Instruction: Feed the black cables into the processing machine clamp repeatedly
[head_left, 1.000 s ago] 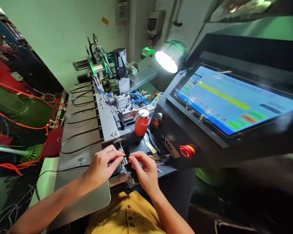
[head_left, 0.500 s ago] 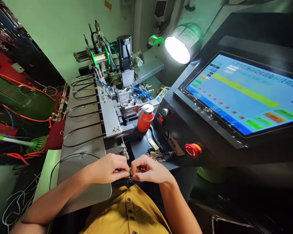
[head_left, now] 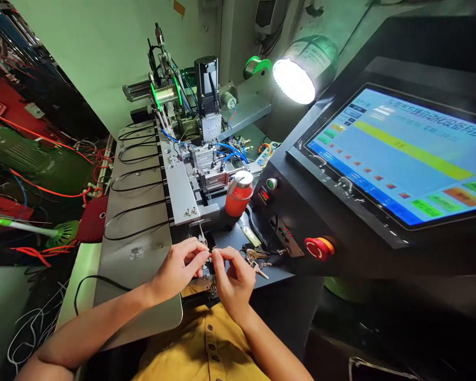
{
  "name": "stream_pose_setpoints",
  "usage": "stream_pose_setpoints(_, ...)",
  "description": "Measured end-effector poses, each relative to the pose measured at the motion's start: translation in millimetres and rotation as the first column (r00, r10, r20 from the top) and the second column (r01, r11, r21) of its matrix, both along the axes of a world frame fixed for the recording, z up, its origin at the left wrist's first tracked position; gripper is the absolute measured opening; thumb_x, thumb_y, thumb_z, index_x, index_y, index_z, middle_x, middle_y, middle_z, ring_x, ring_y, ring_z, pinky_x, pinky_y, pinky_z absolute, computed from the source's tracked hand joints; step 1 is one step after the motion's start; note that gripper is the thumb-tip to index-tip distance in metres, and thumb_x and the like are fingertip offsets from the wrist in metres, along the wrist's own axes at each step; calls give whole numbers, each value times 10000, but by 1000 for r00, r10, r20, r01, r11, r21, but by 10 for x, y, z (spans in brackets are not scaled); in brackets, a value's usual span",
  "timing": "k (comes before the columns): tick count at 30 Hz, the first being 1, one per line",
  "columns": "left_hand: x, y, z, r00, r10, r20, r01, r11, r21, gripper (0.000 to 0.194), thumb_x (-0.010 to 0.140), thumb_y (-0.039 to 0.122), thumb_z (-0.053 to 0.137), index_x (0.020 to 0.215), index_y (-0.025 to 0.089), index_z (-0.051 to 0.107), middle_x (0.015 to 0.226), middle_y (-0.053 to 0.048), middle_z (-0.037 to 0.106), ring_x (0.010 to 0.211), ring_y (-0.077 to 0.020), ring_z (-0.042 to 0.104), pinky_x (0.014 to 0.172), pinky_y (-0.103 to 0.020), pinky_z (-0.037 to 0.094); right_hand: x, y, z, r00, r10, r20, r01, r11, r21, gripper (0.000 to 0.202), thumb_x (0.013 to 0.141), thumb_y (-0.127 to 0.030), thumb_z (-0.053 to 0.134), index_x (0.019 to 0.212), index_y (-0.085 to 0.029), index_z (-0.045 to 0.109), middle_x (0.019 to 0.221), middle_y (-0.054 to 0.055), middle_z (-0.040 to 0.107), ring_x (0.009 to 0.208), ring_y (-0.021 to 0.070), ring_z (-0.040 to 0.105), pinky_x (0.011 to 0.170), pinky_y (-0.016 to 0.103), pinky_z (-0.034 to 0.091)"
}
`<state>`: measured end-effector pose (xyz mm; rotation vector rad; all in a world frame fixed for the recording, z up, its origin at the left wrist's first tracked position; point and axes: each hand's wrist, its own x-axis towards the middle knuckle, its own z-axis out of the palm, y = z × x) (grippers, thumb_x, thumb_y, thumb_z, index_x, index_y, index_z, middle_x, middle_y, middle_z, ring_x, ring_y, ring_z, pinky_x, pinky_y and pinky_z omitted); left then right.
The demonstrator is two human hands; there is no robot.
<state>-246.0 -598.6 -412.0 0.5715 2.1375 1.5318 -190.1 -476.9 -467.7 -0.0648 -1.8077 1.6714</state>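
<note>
My left hand (head_left: 182,267) is closed in a pinch, its fingertips nearly meeting those of my right hand (head_left: 235,278) over the front of the machine. A black cable (head_left: 99,277) loops over the metal plate (head_left: 154,312), passes beneath my left forearm and leads towards that hand. Between the fingertips shows a tiny dark piece, seemingly the cable's end; my fingers hide most of it. My right hand pinches with thumb and index finger, but what lies in it is too small to make out. Just beyond my fingers is a small metal fixture (head_left: 201,233).
Several black cable loops (head_left: 137,211) lie along the plate on the left. An orange-red bottle (head_left: 238,201) and keys (head_left: 257,259) are on the right. Beyond them stand a control panel with touchscreen (head_left: 400,153), a red stop button (head_left: 319,247) and a lit lamp (head_left: 294,80).
Both hands have risen slightly, and my right hand has turned more upright, with its fingertips closer to the left's. The cable loop has shifted down below my forearm. The view has moved slightly.
</note>
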Motion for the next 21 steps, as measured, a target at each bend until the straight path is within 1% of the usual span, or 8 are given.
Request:
stream_pose_setpoints(3,15,1,-19,1000,-3,31,3,1000,11,225,924,319,517,815,133,582,708,21,510,524,-60,515,502,-171,415,19,-53,-42,997,-66,-50,69,995,68,142,872,-60,550,836,-197,565,674,-14,513,589,114,452,549,249,359)
stream_pose_setpoints(7,3,-11,-46,1000,-12,-9,12,1000,-25,238,922,317,514,786,133,577,708,17,522,518,-61,508,500,-175,403,23,-48,-49,998,-63,-30,65,995,77,150,878,-68,544,801,-196,528,656,-29,468,574,104,416,536,239,338)
stream_pose_setpoints(9,-31,-26,-56,995,-16,-96,8,996,-89,250,927,301,499,757,136,575,703,15,525,526,-66,504,520,-185,401,10,-6,-38,1000,-23,9,22,996,85,142,888,-93,540,786,-192,531,649,-33,472,557,98,409,524,232,329)
stream_pose_setpoints(10,-59,-37,-61,986,-20,-165,-3,991,-135,256,929,288,490,741,138,576,701,12,530,544,-73,507,539,-192,400,0,26,-32,999,6,41,-10,995,99,140,895,-110,535,778,-188,537,648,-33,482,551,96,412,522,229,330)
stream_pose_setpoints(12,-130,-64,-76,949,-33,-314,-45,970,-239,265,930,257,476,717,143,585,700,3,547,604,-95,521,592,-212,394,-26,108,-22,992,41,116,-57,989,136,149,907,-147,529,764,-180,555,643,-30,508,548,94,429,527,225,338)
stream_pose_setpoints(14,-205,-92,-99,919,-49,-392,-87,943,-322,266,925,236,471,711,148,602,706,-6,578,651,-114,533,628,-227,384,-51,197,-22,985,12,171,-39,987,158,169,913,-186,534,748,-174,567,632,-30,521,551,96,445,541,224,348)
stream_pose_setpoints(17,-279,-108,-140,929,-67,-364,-89,914,-396,254,913,235,481,720,155,626,714,-9,624,654,-122,546,633,-234,377,-67,297,-45,977,-72,201,42,988,147,192,914,-226,543,731,-174,570,616,-35,518,552,98,455,552,223,355)
stream_pose_setpoints(21,-287,-73,-174,932,-78,-354,-97,887,-451,252,901,236,481,720,160,639,710,-7,641,639,-123,546,620,-236,366,-53,332,-92,969,-97,227,68,989,135,205,917,-252,539,729,-176,569,621,-32,520,566,106,464,563,227,363)
